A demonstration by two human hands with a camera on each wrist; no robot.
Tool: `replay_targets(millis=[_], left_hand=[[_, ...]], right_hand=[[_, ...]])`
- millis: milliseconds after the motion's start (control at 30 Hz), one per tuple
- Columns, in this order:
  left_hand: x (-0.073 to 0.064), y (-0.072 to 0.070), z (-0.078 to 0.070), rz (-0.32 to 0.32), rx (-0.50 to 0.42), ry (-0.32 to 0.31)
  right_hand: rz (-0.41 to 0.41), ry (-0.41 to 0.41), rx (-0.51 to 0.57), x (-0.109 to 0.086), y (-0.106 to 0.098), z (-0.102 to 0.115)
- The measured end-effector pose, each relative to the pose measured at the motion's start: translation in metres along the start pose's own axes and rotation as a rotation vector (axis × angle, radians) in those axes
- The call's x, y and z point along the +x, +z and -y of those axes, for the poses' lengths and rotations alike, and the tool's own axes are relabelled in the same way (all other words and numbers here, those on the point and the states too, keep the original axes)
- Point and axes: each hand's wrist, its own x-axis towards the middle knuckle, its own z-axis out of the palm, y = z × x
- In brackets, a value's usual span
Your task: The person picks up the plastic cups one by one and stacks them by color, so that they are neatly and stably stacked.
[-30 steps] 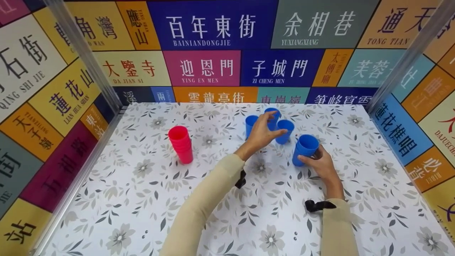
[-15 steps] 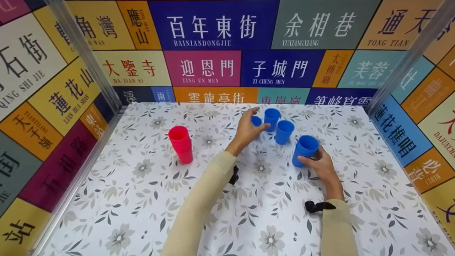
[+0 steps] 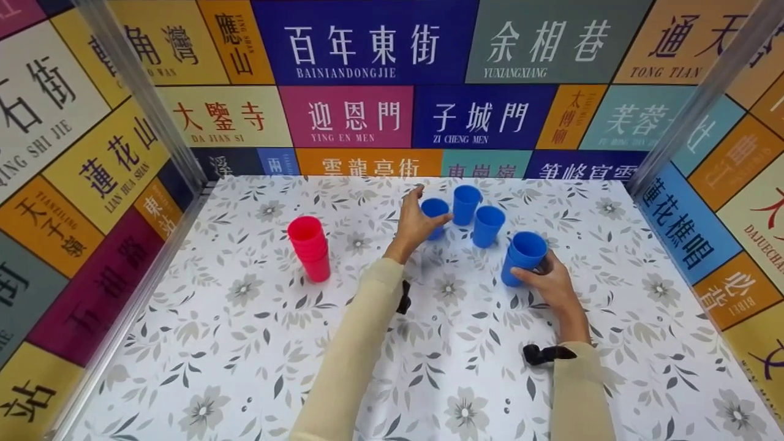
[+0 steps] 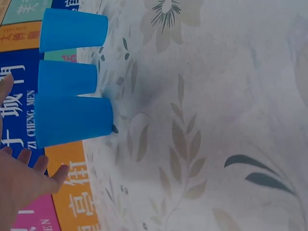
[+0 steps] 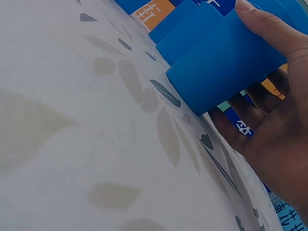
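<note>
My left hand (image 3: 416, 225) is beside the leftmost single blue cup (image 3: 436, 211), its thumb and fingers spread around the near left side. In the left wrist view a gap shows between the left hand (image 4: 29, 180) and the nearest blue cup (image 4: 74, 121). Two more single blue cups stand upright to the right, a far one (image 3: 467, 205) and a nearer one (image 3: 488, 226). With thumb and fingers my right hand (image 3: 556, 283) grips a short stack of blue cups (image 3: 517, 269) standing on the table. The right wrist view shows the thumb lying along the stack's wall (image 5: 226, 62).
A stack of red cups (image 3: 311, 248) stands upright on the left part of the table. The flower-patterned tablecloth (image 3: 367, 380) covers the tabletop. Printed panels (image 3: 343, 116) close off the back and both sides, with clear corner posts.
My left hand has moved left from above the blue cups to beside the leftmost one, uncovering the others. My right hand stays on its blue stack.
</note>
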Motion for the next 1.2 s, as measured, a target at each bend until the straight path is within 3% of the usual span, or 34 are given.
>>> replay_targets(millis=[133,367,633,967,1200], left_hand=[[0.003,0.006,0.006,-0.018,-0.022,-0.038],[0.003,0.021,0.013,0.022,-0.01,-0.054],[0.004,0.033,0.012,-0.01,-0.029,-0.099],[0.004,0.032,0.016,-0.067,-0.023,-0.083],[0.001,0.032,0.008,-0.026,-0.044,-0.072]], right_hand=[[0.003,-0.01,-0.003,0.0,-0.001,-0.001],[0.003,-0.01,-0.003,0.001,-0.001,0.003],[0.007,-0.002,-0.011,-0.001,-0.002,0.003],[0.015,0.003,-0.014,0.0,0.001,-0.001],[0.01,-0.001,0.011,0.001,-0.003,-0.003]])
